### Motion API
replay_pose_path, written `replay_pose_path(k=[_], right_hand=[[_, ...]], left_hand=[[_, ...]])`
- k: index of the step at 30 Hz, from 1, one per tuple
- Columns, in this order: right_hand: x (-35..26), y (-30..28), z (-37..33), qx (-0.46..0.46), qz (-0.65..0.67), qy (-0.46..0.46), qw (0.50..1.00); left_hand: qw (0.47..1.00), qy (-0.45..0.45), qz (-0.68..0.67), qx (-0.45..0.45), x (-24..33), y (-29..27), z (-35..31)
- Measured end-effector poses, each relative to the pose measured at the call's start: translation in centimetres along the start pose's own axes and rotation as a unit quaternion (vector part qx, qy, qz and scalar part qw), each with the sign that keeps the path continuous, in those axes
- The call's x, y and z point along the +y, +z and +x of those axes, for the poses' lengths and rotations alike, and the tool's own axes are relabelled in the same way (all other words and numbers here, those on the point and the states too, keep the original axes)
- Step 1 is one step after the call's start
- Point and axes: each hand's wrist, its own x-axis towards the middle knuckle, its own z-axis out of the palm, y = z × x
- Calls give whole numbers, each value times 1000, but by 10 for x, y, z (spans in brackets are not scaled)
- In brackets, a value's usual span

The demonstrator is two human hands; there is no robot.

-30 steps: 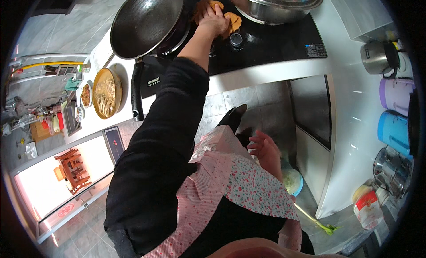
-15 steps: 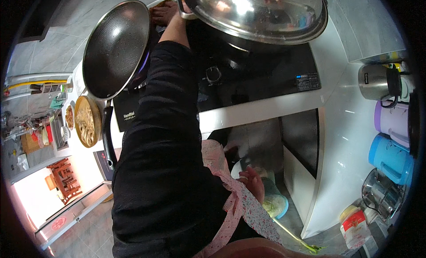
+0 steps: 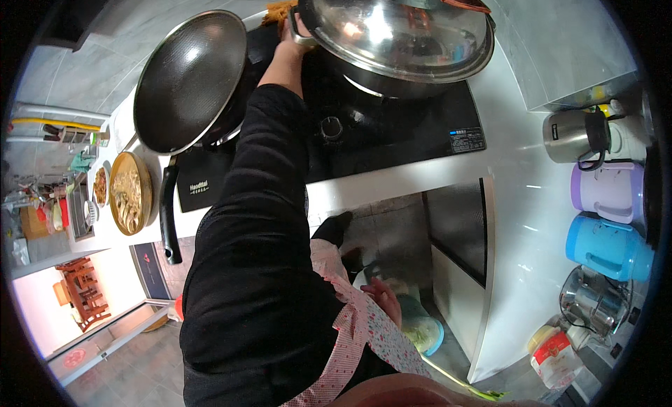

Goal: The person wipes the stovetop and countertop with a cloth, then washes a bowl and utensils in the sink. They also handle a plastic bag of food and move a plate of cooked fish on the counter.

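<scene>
Orange cloth (image 3: 278, 13) lies by the far edge of the cooktop (image 3: 399, 135), just left of and beyond the nearer left hand (image 3: 292, 34), whose half-hidden grip I cannot tell, beside the lidded pot (image 3: 392, 39), the right hand (image 3: 383, 298) hanging loosely open, well apart.

bright glare on the domed lid (image 3: 400, 41)

The kitchen is being taken in straight from the wearer's head, through a wide fisheye lens pointed steeply down and forward! The black sleeve (image 3: 252, 232) and floral apron (image 3: 381, 330) are seen from very near, low in the frame; up top, the cooktop (image 3: 413, 134) is caught from above, farther off. Way out left, the wooden chairs (image 3: 85, 295) are shown small and distant, and straight edges are bent towards the dark rim.
</scene>
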Motion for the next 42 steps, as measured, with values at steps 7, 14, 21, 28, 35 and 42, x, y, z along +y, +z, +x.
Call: replay_pose_path(k=[7, 14, 21, 28, 35, 42], right_hand=[[-6, -4, -10, -37, -10, -2, 999], [-8, -23, -8, -27, -87, 22, 996], [-19, -24, -5, -6, -67, 37, 997], [-23, -10, -4, 47, -47, 40, 997], [-26, 4, 10, 21, -51, 38, 998], [-30, 12, 11, -2, -57, 33, 998]], left_hand=[[968, -93, -198, -126, 84, -84, -75], [953, -84, -179, -230, 140, -181, -138], [944, -41, 41, -324, 141, -150, -119], [914, 21, 246, -321, 125, -124, -53], [850, 22, 184, -494, 194, -166, -85], [840, 88, 196, -498, 295, -175, -133]])
